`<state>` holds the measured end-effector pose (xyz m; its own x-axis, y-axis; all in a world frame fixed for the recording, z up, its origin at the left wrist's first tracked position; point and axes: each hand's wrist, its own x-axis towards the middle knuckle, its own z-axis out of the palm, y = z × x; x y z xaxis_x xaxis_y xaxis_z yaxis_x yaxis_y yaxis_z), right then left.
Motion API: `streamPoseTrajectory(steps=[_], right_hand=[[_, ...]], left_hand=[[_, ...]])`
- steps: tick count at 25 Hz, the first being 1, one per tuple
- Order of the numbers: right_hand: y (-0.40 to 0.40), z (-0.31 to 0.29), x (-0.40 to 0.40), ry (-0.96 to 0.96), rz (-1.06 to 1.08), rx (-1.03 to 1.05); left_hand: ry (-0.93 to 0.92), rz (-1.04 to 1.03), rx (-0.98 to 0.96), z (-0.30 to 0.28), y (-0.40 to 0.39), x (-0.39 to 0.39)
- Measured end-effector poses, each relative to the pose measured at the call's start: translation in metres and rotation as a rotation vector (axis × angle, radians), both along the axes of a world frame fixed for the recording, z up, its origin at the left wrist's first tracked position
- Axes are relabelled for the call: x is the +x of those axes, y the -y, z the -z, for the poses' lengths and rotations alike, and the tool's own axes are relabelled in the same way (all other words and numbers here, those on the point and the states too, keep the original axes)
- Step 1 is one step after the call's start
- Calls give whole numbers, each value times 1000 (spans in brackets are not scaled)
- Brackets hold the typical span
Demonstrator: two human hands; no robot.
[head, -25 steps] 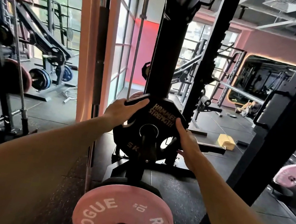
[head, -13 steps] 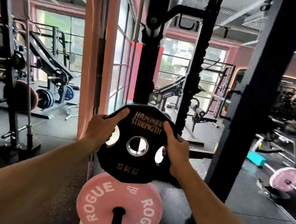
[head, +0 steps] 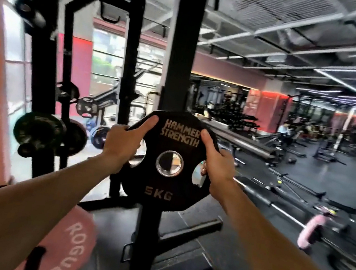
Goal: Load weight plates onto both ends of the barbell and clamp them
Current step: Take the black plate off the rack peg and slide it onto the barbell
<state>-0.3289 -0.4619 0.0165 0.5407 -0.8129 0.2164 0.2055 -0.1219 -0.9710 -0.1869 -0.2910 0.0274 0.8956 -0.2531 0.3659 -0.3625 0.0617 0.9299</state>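
- Plate first: we hold a black, round rubber-coated weight plate (head: 169, 161) upright in front of our chest, its face toward us, in the air in front of a black steel rack upright (head: 182, 42).
- Our left hand (head: 122, 144) closes on the plate's left edge, thumb across the face and fingers wrapped through the left cut-out; our right hand (head: 219, 164) does the same on the right, fingers curled through the right grip slot.
- We judge the plate dense but modest in weight, rigid, with a coating that should give decent friction; the side slots are the natural places to hold, and two hands keep it from tipping while its steel-ringed centre hole is lined up with a sleeve.
- A dropped plate would land hard near our feet, so we would keep the fingers fully hooked through.
- Lettering on the plate reads "HAMMER STRENGTH" along the top and "5KG" at the bottom.
- A pink round bumper plate (head: 65, 250) sits low at our left, marked "ROGUE" as far as we can read.
- A long steel barbell with a pink plate (head: 311, 230) lies on the dark floor to our right, well apart from the plate we carry; whether it is clamped we cannot tell.
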Motion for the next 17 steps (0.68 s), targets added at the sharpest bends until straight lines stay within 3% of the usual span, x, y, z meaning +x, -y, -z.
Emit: streamPoseTrajectory(steps=[9,17], right_hand=[[143,-8,-107,65,394,41],[252,-6,-91,112,524,88]], left_hand=[[87,394,125,-20,191,-66],[490,414,202,-30,292,-49]])
